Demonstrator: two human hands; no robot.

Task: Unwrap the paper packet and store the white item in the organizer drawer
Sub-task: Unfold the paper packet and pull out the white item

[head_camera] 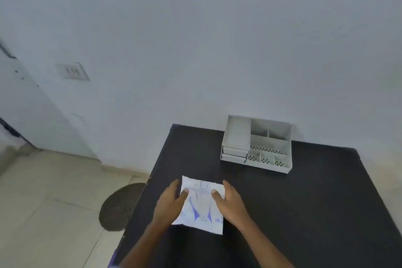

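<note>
White paper packet (201, 204), its blue print blurred, lies flat near the black surface's (304, 202) left edge, contents hidden. Left hand (168, 204) and right hand (230, 202) press its sides, fingers spread. Behind, well apart, the organizer (257, 144) shows empty compartments and shut drawers.
</note>
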